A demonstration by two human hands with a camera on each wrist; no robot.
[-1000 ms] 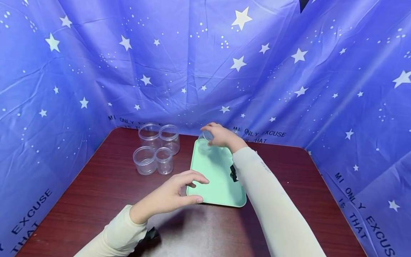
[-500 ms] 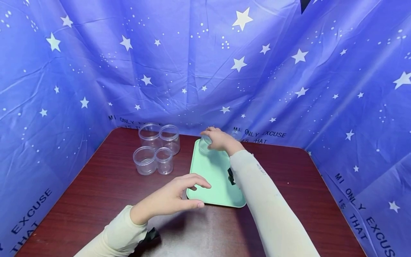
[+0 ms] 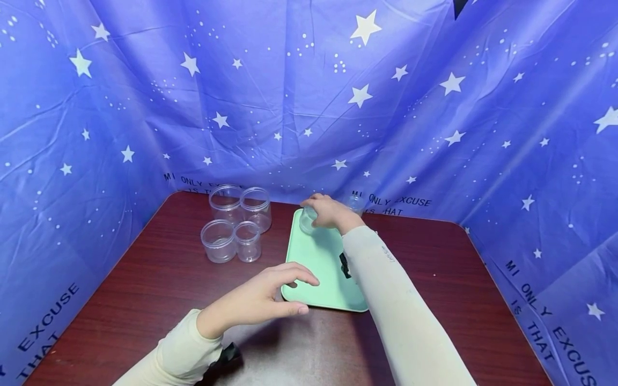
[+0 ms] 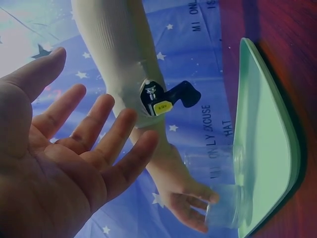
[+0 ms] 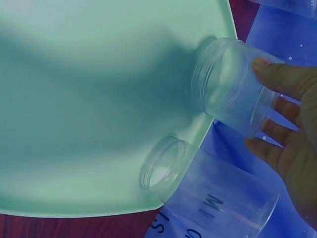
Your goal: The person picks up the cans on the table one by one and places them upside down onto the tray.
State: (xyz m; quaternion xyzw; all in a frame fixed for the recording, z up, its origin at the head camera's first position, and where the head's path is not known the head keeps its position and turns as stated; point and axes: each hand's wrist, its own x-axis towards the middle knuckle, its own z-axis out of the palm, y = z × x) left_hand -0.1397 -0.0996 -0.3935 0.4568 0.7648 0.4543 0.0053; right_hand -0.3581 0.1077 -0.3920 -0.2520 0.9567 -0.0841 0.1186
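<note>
My right hand (image 3: 329, 212) grips a clear plastic jar (image 3: 308, 221) at the far left corner of a light green tray (image 3: 321, 268). In the right wrist view the jar (image 5: 233, 87) is upside down, its threaded mouth against the tray and thumb and fingers round its base end. Beside it a second clear jar (image 5: 218, 193), also mouth down, stands at the tray's other far corner. It shows partly behind the right wrist in the head view. My left hand (image 3: 256, 296) hovers by the tray's near left corner, fingers relaxed and holding nothing, palm visible in the left wrist view.
Left of the tray several open clear jars stand mouth up in a cluster, with a wide one (image 3: 219, 242) and a narrow one (image 3: 248, 244) in front. The dark red wooden table (image 3: 159, 279) is bounded by a blue star-patterned curtain (image 3: 270, 96).
My right hand has come down and slightly toward me, lowering the jar onto the tray's far left corner. The left hand has hardly moved.
</note>
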